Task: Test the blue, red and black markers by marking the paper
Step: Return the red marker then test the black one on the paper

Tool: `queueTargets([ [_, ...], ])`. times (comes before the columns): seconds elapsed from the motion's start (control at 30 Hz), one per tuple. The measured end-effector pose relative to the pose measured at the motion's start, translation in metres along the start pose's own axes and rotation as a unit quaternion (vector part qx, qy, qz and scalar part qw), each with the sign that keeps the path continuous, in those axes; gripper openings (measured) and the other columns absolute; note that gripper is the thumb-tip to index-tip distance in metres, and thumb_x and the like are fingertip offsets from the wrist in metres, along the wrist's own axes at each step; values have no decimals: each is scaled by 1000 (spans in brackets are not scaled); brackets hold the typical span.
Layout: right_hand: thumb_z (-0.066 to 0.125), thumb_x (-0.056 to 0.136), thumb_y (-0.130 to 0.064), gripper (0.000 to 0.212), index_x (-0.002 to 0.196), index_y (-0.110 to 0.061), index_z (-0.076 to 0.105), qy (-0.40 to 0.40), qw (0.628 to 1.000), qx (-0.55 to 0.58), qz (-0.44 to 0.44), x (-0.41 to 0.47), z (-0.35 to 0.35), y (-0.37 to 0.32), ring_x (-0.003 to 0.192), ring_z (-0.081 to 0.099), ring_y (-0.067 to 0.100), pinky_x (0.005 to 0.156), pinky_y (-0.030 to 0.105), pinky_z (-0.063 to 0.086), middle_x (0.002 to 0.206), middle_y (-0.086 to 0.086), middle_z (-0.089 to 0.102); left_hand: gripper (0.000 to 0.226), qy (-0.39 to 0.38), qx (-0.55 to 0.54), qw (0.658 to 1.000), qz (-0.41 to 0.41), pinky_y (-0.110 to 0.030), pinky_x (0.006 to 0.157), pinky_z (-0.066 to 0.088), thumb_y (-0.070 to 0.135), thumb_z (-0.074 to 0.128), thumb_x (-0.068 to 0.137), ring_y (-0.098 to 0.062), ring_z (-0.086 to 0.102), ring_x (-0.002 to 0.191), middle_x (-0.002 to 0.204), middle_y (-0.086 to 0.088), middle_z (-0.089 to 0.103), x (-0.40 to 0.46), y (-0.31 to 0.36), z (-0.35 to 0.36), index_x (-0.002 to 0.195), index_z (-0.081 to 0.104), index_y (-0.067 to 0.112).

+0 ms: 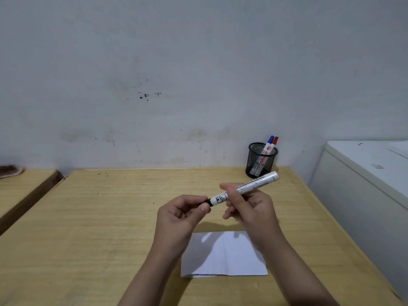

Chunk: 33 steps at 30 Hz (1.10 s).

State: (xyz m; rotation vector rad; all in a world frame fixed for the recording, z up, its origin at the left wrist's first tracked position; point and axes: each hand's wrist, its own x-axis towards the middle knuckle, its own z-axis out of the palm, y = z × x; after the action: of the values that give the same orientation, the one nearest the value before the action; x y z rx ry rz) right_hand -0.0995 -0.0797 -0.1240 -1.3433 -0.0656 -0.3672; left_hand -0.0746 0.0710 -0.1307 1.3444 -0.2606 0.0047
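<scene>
- While the right hand [247, 205] gripped the black marker [245, 188] barrel, its long axis rose rightward; the left hand [183, 212] pinched the cap end.
- Directly beneath lay the paper [223, 255].

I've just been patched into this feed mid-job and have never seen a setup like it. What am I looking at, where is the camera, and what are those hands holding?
There is no machine here: a person works with bare hands, and the single picture comes from a wide-angle camera worn on their head, looking forward and down.

The right hand grips the white barrel of a black marker, held above the wooden table. The left hand pinches its dark cap end, so the cap looks to be coming off or going on; I cannot tell which.

Below the hands lies a white sheet of paper, with no marks visible on the part that shows.

At the table's far edge, by the wall, a black mesh pen holder holds the blue marker and the red marker, both capped.
</scene>
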Motion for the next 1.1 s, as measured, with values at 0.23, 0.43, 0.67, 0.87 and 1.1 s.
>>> queueTargets([
  [0.23,81,68,-29,19,65,-15,69,83,968,-215,-100,0,-17,-2,48,52,10,52,26,47,53,-2,61,14,74,48,995,43,-14,64,53,0,74,72,-9,67,71,72,-2,75,17,1,6,75,75,14],
  [0.43,77,70,-17,28,97,-15,71,-11,829,-461,-316,27,-34,-2,83,61,9,75,26,50,88,-4,72,11,36,110,989,89,-11,58,47,2,76,69,-4,60,57,60,6,70,31,6,31,72,72,12],
  [0.67,73,76,-5,62,128,-31,52,75,865,-390,-306,62,-69,-33,70,64,6,73,12,51,80,-11,64,23,-10,181,975,131,-5,75,46,29,75,72,-4,67,82,88,6,73,68,12,57,94,69,23],
  [0.87,68,80,-5,46,120,-24,53,252,887,-284,-262,128,-120,-66,50,56,0,60,12,48,72,1,64,26,-19,281,949,140,-4,69,38,34,69,78,-3,56,93,103,12,64,120,-16,95,101,65,23],
  [1.1,67,78,-7,44,118,-22,55,256,866,-381,-196,188,-148,-41,55,62,0,61,13,48,69,0,63,40,-49,378,912,152,-42,88,50,43,66,77,-22,57,104,114,1,65,183,-59,146,109,64,18],
])
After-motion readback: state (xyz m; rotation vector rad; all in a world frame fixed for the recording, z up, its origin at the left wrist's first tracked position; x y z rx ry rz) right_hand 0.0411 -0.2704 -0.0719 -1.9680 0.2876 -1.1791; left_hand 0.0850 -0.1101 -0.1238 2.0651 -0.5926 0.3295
